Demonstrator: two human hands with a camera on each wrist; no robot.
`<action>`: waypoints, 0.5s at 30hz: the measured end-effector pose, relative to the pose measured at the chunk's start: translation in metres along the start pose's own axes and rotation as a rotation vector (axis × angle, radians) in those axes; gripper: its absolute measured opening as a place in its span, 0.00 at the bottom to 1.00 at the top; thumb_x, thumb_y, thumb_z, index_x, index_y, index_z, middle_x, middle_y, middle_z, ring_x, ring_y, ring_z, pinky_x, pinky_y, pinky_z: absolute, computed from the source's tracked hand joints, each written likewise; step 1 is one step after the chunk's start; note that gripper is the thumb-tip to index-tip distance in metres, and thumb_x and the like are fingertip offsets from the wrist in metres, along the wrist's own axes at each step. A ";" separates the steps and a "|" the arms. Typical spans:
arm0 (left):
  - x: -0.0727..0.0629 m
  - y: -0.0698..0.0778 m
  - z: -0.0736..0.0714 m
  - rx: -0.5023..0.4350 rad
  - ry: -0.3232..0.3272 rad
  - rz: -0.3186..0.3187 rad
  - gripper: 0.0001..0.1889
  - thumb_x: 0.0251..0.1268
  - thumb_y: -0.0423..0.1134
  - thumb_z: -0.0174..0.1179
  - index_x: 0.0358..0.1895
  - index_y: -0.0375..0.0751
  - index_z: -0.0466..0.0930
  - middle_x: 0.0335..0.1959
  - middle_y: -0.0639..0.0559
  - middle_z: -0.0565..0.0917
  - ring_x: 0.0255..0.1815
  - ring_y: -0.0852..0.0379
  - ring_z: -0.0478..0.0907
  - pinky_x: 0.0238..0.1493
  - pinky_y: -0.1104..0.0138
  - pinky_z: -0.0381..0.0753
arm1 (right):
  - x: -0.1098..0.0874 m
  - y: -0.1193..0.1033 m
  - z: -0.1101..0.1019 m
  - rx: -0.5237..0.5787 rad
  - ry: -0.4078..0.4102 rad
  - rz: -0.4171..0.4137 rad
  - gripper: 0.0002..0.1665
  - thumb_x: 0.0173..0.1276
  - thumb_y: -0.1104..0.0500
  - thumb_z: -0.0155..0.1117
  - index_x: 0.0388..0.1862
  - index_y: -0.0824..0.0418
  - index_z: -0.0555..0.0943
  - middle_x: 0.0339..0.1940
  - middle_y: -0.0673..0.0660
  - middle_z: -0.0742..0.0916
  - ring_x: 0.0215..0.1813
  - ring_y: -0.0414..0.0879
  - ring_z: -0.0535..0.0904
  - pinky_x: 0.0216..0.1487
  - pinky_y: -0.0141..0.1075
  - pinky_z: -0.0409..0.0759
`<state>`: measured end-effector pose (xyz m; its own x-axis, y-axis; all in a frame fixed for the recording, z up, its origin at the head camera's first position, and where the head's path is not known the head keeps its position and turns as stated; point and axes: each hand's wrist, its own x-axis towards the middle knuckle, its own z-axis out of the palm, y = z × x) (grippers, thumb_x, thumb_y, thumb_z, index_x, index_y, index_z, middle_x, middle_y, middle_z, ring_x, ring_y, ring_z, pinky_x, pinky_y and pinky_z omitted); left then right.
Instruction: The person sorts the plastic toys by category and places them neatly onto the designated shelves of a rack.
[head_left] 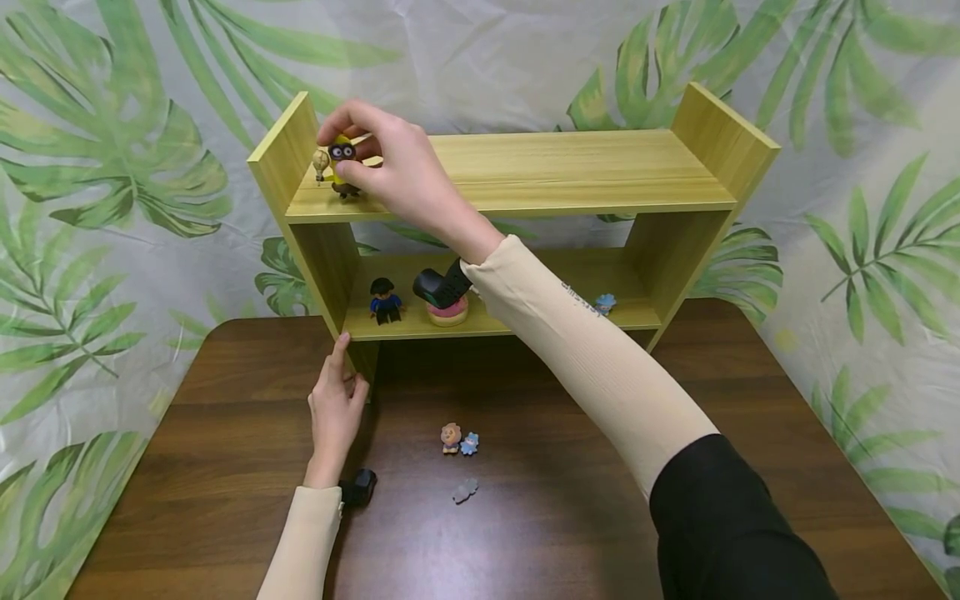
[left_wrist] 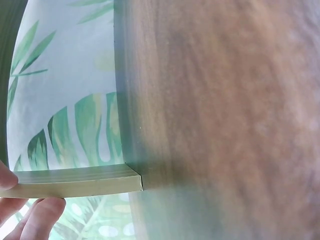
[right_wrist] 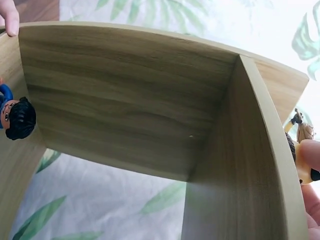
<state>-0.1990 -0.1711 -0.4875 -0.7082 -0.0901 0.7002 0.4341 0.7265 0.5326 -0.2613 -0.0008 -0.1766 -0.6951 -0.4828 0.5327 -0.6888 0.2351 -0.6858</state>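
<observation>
My right hand [head_left: 401, 167] holds a yellow minion figure [head_left: 343, 167] with round goggles at the left end of the top board. Beside the figure's arm is a small tan balloon-shaped piece [head_left: 321, 162]. Part of the minion figure [right_wrist: 301, 162] and my right fingers [right_wrist: 311, 155] show past the board's edge in the right wrist view. With its index finger reaching up to the lower board's corner, my left hand [head_left: 336, 408] grips the wooden shelf [head_left: 540, 171] by its left side panel [left_wrist: 80, 186]. Thumb and fingers lie on either side of this panel.
On the lower board stand a black-haired toy figure [head_left: 386, 302] in blue, a pink round toy [head_left: 447, 313] partly behind my right wrist camera, and a small blue toy [head_left: 604, 303]. An orange figure [head_left: 450, 437], a blue figure [head_left: 469, 443] and a grey piece [head_left: 465, 490] lie on the table [head_left: 562, 517].
</observation>
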 end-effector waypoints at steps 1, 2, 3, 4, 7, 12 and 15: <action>0.000 0.000 0.000 0.001 0.000 0.000 0.45 0.56 0.18 0.52 0.73 0.61 0.54 0.32 0.41 0.71 0.24 0.48 0.69 0.24 0.56 0.68 | 0.000 0.000 0.000 -0.003 -0.002 0.003 0.11 0.66 0.69 0.59 0.46 0.63 0.79 0.47 0.52 0.81 0.47 0.40 0.79 0.51 0.26 0.71; 0.000 0.000 0.000 0.001 -0.001 -0.002 0.45 0.56 0.18 0.52 0.73 0.61 0.54 0.32 0.41 0.71 0.24 0.48 0.69 0.24 0.56 0.68 | 0.001 0.000 0.001 -0.007 -0.004 0.005 0.11 0.66 0.69 0.59 0.46 0.63 0.79 0.48 0.52 0.81 0.47 0.41 0.79 0.51 0.26 0.71; 0.000 0.000 0.000 0.003 -0.002 -0.003 0.44 0.56 0.18 0.52 0.73 0.61 0.54 0.32 0.41 0.71 0.24 0.48 0.69 0.24 0.56 0.68 | 0.001 0.001 0.001 -0.008 -0.006 0.008 0.10 0.66 0.69 0.59 0.46 0.63 0.79 0.48 0.52 0.81 0.47 0.41 0.79 0.51 0.26 0.71; 0.000 0.000 0.000 0.004 -0.003 -0.004 0.44 0.56 0.18 0.52 0.73 0.61 0.54 0.32 0.41 0.71 0.24 0.48 0.68 0.24 0.56 0.68 | 0.001 0.001 0.001 -0.012 -0.007 0.008 0.10 0.66 0.69 0.59 0.46 0.63 0.78 0.48 0.52 0.81 0.47 0.41 0.79 0.51 0.26 0.71; 0.000 0.000 0.000 0.005 -0.005 -0.010 0.44 0.56 0.19 0.52 0.73 0.61 0.54 0.33 0.41 0.71 0.24 0.48 0.68 0.24 0.56 0.67 | 0.002 0.001 0.002 -0.017 -0.014 0.011 0.10 0.66 0.69 0.59 0.46 0.62 0.78 0.48 0.52 0.81 0.48 0.41 0.79 0.50 0.27 0.72; 0.001 0.000 0.000 0.003 -0.003 -0.007 0.44 0.57 0.19 0.52 0.73 0.61 0.54 0.34 0.40 0.72 0.23 0.48 0.70 0.24 0.56 0.68 | 0.002 0.001 0.002 -0.026 -0.021 0.004 0.10 0.67 0.69 0.59 0.47 0.62 0.78 0.49 0.52 0.80 0.49 0.40 0.79 0.51 0.27 0.72; 0.001 0.000 0.000 0.003 -0.003 -0.004 0.44 0.57 0.19 0.52 0.73 0.61 0.54 0.34 0.40 0.73 0.23 0.48 0.70 0.24 0.56 0.68 | 0.002 0.002 0.002 -0.048 -0.026 -0.024 0.11 0.67 0.69 0.59 0.48 0.62 0.77 0.50 0.52 0.81 0.50 0.41 0.79 0.51 0.26 0.72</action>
<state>-0.1999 -0.1713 -0.4871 -0.7119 -0.0909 0.6964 0.4295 0.7283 0.5340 -0.2636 -0.0032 -0.1782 -0.6729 -0.5104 0.5354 -0.7149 0.2630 -0.6478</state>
